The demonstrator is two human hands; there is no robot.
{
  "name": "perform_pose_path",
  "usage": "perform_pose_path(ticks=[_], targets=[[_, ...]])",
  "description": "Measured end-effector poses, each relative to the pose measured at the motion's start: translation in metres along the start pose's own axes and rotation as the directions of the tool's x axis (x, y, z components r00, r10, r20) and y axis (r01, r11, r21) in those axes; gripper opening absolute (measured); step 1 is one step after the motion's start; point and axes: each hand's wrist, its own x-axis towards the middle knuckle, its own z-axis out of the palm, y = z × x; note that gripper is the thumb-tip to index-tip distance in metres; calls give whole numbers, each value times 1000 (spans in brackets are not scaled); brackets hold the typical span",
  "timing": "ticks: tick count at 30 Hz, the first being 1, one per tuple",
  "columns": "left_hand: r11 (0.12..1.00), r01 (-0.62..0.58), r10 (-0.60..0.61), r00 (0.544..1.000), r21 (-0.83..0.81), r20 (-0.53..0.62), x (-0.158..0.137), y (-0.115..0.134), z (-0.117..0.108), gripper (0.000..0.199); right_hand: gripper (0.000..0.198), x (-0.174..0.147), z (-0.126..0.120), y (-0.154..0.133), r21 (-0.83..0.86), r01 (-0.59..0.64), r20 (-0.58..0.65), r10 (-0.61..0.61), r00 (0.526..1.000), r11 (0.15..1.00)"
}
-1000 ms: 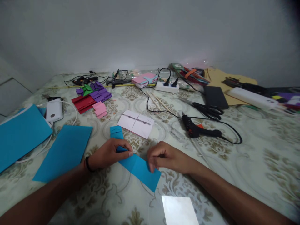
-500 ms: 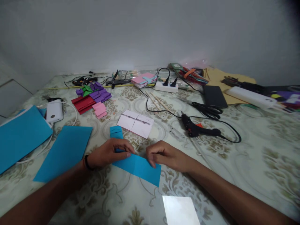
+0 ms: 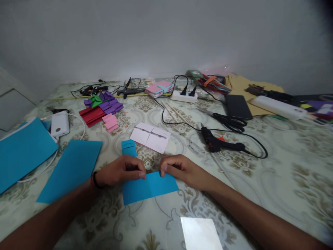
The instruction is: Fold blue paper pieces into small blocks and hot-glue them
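Observation:
A blue strip of paper (image 3: 149, 189) lies in front of me, its far edge pinched by both hands. My left hand (image 3: 125, 169) is closed on that edge near the middle, thumb and fingertips together. Just to the right, my right hand (image 3: 179, 170) pinches the same edge. Beyond my left hand lies a small blue folded paper (image 3: 128, 147), partly covered by the hand. Past both hands rests a white folded paper (image 3: 151, 137) with a cross-shaped crease. Nearer to me is a white sheet (image 3: 201, 233).
Blue sheets (image 3: 74, 168) lie at the left, beside a white power bank (image 3: 60, 124). Folded purple paper (image 3: 111, 104) and red paper (image 3: 92, 115) sit behind. On the right are a black glue gun (image 3: 218, 141), scissors (image 3: 229, 121) and a power strip (image 3: 184, 96).
The blue strip has turned, its left end now nearer me and its right end farther away. My hands have drawn slightly closer together at its far edge.

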Motion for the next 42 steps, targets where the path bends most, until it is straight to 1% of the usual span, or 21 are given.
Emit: perform_pose_path(ticks=[3,8,11,15,19,22,25,27,29,31,33,35,37,39,42], targets=[[1000,-8,8,1000,9,-12,0,0,0,33,52,0,1,-1,3,-19,-28,19,999,1000],[999,-11,10,999,-32,-45,-1,-2,-1,34,49,1,2,1,-7,-68,-112,67,992,998],[998,-1,-3,997,-56,-71,0,-2,-1,36,46,3,1,4,-40,-123,-192,114,975,992],[995,-25,14,994,-98,-110,1,0,-1,39,40,5,-2,8,-57,-141,-315,116,942,988],[984,9,-32,992,-177,-126,1,-2,0,40,35,6,-6,5,-73,-133,-419,91,904,988],[979,-32,4,990,-201,-139,1,-5,0,37,32,6,-10,4,-60,-148,-495,99,863,987],[977,-55,23,987,-206,-158,0,-7,0,37,30,6,-13,5,-30,-162,-580,115,806,986],[981,-24,-6,988,-194,-151,0,-7,1,37,31,6,-14,6,-14,-148,-633,106,767,989],[985,27,-48,992,-172,-118,-1,-5,2,36,32,6,-14,6,23,-122,-653,107,749,992],[991,55,-63,996,-120,-64,-1,-3,3,35,34,5,-11,5,103,-88,-628,134,767,991],[998,37,-38,999,-42,-26,-1,-1,4,34,34,5,-8,5,207,-47,-584,163,795,977],[1000,25,-25,999,6,-27,0,0,5,31,35,4,-6,6,300,-13,-560,187,807,954],[999,43,-44,998,-23,-53,0,1,6,30,36,4,-4,8,363,1,-548,212,809,932],[995,69,-75,994,-67,-82,-1,1,7,34,38,4,-3,10,376,-10,-517,218,828,927],[992,105,-114,984,-71,-140,-3,-2,8,39,38,3,1,10,281,-19,-437,146,888,959]])
